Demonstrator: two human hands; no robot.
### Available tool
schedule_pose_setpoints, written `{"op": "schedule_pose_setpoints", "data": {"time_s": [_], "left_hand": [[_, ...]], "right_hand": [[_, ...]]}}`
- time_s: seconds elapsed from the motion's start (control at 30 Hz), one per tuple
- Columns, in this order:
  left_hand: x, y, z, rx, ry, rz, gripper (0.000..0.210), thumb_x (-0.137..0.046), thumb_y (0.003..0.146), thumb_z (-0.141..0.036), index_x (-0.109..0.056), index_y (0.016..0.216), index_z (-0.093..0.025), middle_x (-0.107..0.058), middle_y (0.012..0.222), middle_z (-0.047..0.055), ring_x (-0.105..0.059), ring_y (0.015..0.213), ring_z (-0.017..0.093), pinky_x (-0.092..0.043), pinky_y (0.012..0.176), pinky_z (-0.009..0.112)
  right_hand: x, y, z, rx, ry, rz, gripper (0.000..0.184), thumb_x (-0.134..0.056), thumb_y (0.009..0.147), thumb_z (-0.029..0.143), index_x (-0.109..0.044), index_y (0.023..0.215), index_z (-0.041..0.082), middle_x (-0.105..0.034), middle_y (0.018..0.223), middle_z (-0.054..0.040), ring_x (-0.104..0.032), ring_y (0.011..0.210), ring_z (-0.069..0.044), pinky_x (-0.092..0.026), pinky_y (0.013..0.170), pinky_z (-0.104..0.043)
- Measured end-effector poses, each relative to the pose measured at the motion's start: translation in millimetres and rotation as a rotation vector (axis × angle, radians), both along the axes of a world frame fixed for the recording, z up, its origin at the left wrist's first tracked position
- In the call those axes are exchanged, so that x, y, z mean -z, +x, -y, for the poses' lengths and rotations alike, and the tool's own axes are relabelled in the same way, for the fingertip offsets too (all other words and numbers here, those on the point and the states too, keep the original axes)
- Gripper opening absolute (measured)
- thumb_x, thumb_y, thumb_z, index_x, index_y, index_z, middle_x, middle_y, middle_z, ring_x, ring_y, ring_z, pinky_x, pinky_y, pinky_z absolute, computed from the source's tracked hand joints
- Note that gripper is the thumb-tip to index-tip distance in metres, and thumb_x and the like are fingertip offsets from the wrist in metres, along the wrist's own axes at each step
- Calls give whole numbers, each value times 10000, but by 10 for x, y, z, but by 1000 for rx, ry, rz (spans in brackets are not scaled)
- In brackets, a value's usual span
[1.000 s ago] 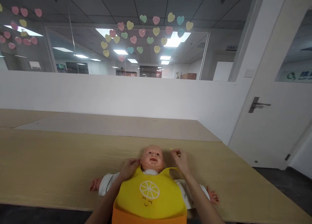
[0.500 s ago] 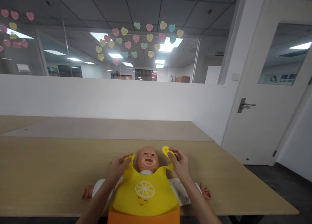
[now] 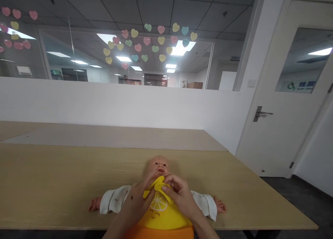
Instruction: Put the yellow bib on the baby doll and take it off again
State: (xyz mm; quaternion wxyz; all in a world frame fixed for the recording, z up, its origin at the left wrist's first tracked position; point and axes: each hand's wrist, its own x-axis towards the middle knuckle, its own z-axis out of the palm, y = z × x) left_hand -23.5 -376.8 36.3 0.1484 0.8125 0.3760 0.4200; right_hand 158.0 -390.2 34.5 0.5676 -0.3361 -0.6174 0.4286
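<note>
A baby doll (image 3: 158, 163) lies on its back on the table, its white-sleeved arms spread to both sides. Over its chest is a yellow bib (image 3: 166, 218) with a lemon-slice print, a smiling face and an orange lower part. My left hand (image 3: 140, 197) pinches one neck strap of the bib just below the doll's chin. My right hand (image 3: 179, 194) grips the other strap (image 3: 159, 187), its rounded end overlapping the first. Both hands hide the doll's neck and part of the bib's top edge.
The wooden table (image 3: 65, 183) runs to a white wall (image 3: 130, 105) with a glass window above, dotted with heart-shaped paper notes (image 3: 147, 41). A white door (image 3: 267, 138) with a metal handle stands at the right, beyond the table's slanting edge.
Both hands have moved inward from either side of the doll's head, bringing the two bib straps together in front of its neck. The doll's sleeves are now more exposed.
</note>
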Motion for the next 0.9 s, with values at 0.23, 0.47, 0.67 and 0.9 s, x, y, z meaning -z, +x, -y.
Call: {"op": "schedule_pose_setpoints", "data": {"time_s": [0.23, 0.47, 0.67, 0.9], "left_hand": [[-3, 60, 81, 14, 115, -43, 428, -454, 854, -225, -493, 1279, -255, -641, 1192, 58, -629, 1039, 167, -497, 875, 255], [68, -272, 83, -249, 71, 334, 335, -508, 834, -396, -588, 1102, -212, -673, 1095, 85, -619, 1031, 208, -482, 924, 333], [472, -700, -98, -447, -194, 553, 437, -513, 747, -578, -633, 886, -182, -702, 773, 48, -654, 679, 195, -548, 621, 305], [855, -751, -215, -499, 164, 224, 272, -506, 785, -428, -665, 769, -208, -710, 683, 25, -671, 639, 189, -550, 620, 298]], "right_hand": [[23, -28, 13, 49, 5, -19, 198, -692, 744, 353, -595, 771, 183, -608, 786, -11, -526, 691, -99, -405, 621, -199], [-95, 51, 8, 201, -28, -111, 298, -733, 679, 431, -605, 753, 172, -609, 720, -10, -517, 616, -97, -397, 556, -202], [-572, 283, -107, 314, -106, -169, 404, -794, 563, 479, -615, 763, 177, -600, 622, 4, -478, 515, -92, -367, 481, -215], [-1273, 729, -358, 411, -171, -73, 466, -837, 455, 467, -632, 740, 162, -642, 650, -10, -532, 526, -104, -384, 483, -214]]}}
